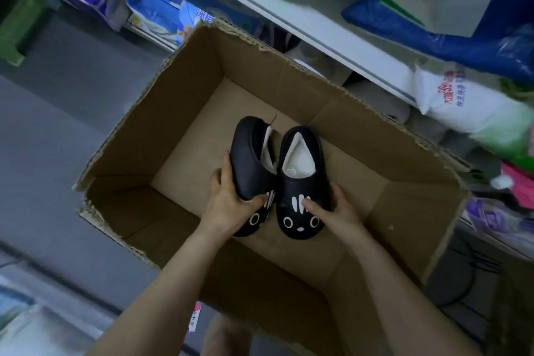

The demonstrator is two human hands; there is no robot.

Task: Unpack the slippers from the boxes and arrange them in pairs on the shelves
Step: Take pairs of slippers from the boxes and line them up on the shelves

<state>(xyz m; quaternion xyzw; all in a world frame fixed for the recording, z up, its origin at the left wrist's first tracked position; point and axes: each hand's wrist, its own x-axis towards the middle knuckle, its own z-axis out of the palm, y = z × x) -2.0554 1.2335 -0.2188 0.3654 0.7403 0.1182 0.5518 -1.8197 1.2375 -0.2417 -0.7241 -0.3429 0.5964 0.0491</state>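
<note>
My left grip (pixel 231 201) curls around one black slipper (pixel 248 165), tilted sideways. My right grip (pixel 339 209) clasps the other slipper (pixel 302 189), thumb on top. I count two slippers, touching, inside one cardboard box (pixel 179 113).

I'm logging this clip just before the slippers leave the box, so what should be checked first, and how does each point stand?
1. The left hand grips the left black cat-face slipper: ok, its fingers and thumb curl round it.
2. The right hand grips the right black cat-face slipper: ok.
3. The slippers match as a pair: ok, both have the same white face marks.
4. Both slippers are upright: not ok, the left one is rolled onto its side.
5. The brown cardboard box is open above: ok.
6. There is a free spot on the white shelf: cannot tell, it is blurred and partly hidden.
</note>
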